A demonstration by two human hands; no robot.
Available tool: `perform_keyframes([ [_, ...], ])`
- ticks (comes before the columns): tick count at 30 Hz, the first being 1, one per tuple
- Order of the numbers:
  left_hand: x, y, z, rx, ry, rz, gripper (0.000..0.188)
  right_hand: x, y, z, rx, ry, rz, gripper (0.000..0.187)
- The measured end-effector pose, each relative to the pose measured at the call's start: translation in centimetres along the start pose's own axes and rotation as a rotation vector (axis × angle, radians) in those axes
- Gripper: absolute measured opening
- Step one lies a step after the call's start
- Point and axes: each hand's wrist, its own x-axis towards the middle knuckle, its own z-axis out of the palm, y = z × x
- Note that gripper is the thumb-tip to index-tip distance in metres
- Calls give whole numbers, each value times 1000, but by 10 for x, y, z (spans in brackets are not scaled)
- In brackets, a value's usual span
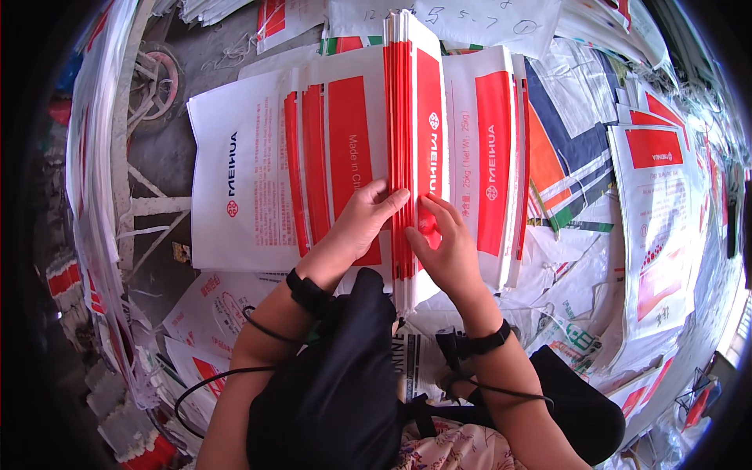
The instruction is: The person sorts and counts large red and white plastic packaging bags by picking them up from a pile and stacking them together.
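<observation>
A thick bundle of white and red printed sacks (401, 102) stands on edge in front of me, its folded layers showing as narrow red and white strips. My left hand (372, 218) presses against the bundle's left side, thumb on the layers and fingers bent. From the right, my right hand (448, 247) grips the same bundle, thumb and bent fingers against its red face. Something shiny and red shows under the right fingers; its kind is unclear. Flat white and red sacks (211, 164) spread out to the left, and more overlapping sacks (489, 102) lie to the right.
A stack of printed sacks (656, 204) lies at the far right. Dark blue and orange sheeting (572, 125) is beside the bundle. At left stand a metal frame (157, 206) and a wheel (160, 82). Black cables (200, 384) run from my wrist bands.
</observation>
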Motion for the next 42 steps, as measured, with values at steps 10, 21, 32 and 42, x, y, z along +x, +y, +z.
perform_keyframes([
  [10, -2, 1, -6, 31, 22, -91, 27, 5, 5, 5, -24, 365, -169, 54],
  [21, 0, -4, -6, 43, 19, -38, 28, -1, -8, 1, -115, 77, -16, 30],
  [32, -2, 6, 0, -7, 13, -92, 32, 1, -11, 0, -76, 87, -43, 38],
  [42, -3, 9, 2, -2, 43, -115, 30, 0, 5, -5, 72, 85, -48, 43],
])
